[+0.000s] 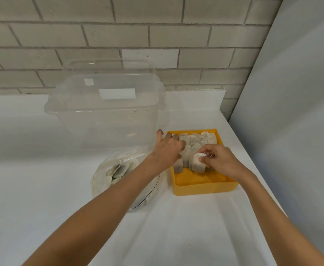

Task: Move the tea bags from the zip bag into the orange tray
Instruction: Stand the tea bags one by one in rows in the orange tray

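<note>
Tea bags already fill the far half and more of the orange tray, standing on edge in tight rows, so most of your job looks done. The near strip of the tray floor is bare, so there is room for what remains.

Your right hand pinches the front tea bag by its top, thumb and fingertips closed on it. The bag stands upright inside the tray, just against the last row. Your left hand lies over the packed rows at the tray's left side with its fingers bent down among them. Whether it grips a bag or only steadies the row cannot be told from here.

The zip bag lies on the surface just left of the tray, partly under your left forearm, and it holds a small cluster of bags. Those are what is left to move.
</note>
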The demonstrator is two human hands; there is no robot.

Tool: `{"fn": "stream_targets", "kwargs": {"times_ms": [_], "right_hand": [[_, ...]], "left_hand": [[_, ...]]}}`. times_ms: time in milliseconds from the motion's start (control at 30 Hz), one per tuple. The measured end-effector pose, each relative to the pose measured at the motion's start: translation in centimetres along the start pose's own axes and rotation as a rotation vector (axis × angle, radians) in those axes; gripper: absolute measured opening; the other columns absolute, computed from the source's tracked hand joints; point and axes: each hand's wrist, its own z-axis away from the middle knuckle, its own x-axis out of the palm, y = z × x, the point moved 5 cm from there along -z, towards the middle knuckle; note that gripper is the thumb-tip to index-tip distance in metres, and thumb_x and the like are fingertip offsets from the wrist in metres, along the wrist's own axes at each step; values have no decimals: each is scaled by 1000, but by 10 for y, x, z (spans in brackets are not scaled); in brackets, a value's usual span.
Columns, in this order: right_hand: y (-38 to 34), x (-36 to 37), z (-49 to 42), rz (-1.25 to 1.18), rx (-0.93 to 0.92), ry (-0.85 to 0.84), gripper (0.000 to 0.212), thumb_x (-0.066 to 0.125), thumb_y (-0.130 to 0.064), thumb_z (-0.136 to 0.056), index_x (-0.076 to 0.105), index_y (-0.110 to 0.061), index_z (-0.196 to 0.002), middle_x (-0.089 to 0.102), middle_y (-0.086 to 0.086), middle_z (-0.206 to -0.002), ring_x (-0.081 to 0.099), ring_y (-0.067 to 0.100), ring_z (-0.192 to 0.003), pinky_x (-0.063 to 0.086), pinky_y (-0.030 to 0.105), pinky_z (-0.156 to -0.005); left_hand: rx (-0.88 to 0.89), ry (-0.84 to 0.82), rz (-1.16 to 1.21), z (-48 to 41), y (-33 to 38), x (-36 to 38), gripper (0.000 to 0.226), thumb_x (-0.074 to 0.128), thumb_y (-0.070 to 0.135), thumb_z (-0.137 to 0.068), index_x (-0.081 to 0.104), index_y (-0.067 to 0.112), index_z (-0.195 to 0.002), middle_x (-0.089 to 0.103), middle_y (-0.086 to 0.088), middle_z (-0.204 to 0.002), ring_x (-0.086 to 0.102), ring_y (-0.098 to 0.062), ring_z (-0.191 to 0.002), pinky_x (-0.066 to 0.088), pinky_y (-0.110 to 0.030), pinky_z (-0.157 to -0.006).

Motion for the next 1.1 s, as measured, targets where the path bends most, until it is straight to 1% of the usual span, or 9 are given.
{"fn": "stream_targets", "kwargs": {"times_ms": [167,267,367,433,567,633,767,900,1100], "right_hand": [[-4,6,-5,-20,-9,-20,11,64,-14,-88,64,-23,-95,64,1,-88,60,15,-77,51,28,-67],[-10,15,-12,16,-32,-42,10,64,-13,-88,64,-21,-96,64,2,-87,58,13,-74,47,23,-61],[-14,26,-19,86,-47,-67,8,64,-13,-88,64,-19,-93,65,6,-89,58,16,-78,45,22,-64],[-14,32,-24,116,-46,-93,9,64,-12,-87,63,-20,-90,64,5,-89,58,17,-80,45,23,-67],[-15,37,-30,137,-42,-107,9,63,-10,-87,63,-19,-88,62,1,-84,55,13,-75,42,19,-62],[-15,39,-32,173,-56,-76,8,61,-10,-89,63,-18,-89,61,-1,-85,54,13,-79,39,18,-62],[-15,41,-32,263,-98,11,11,58,-7,-89,64,-14,-95,59,-3,-87,53,13,-82,40,22,-71],[-15,42,-31,284,-130,32,12,59,-6,-88,65,-13,-95,58,-3,-85,54,14,-80,39,23,-69],[-14,42,-31,312,-145,74,19,60,-5,-86,63,-12,-103,58,1,-90,56,19,-87,40,23,-72]], "left_hand": [[-74,44,253,12,-13,-9,22,53,30,-94,60,23,-114,56,-1,-119,48,-21,-116,16,-47,-101],[-107,82,340,20,-18,-14,20,52,28,-95,61,24,-112,56,1,-116,50,-19,-110,16,-46,-101],[-132,110,398,26,-21,-16,18,52,28,-94,62,26,-110,56,4,-113,50,-17,-109,14,-44,-99],[-142,114,425,29,-21,-17,17,53,29,-94,62,27,-109,56,6,-111,51,-16,-108,13,-43,-98],[-154,117,452,34,-24,-17,16,54,30,-94,62,28,-108,57,8,-110,51,-15,-107,14,-43,-98],[-166,111,462,36,-25,-16,16,53,30,-94,62,28,-107,57,8,-110,51,-14,-107,14,-43,-98],[-180,107,487,39,-26,-15,16,53,29,-95,62,28,-108,57,8,-110,51,-14,-109,15,-43,-99],[-188,110,503,42,-26,-15,16,53,28,-95,63,27,-108,57,7,-110,51,-13,-109,15,-42,-99],[-190,114,510,43,-26,-16,15,54,28,-95,63,28,-108,57,8,-110,52,-12,-108,14,-42,-100]]}}
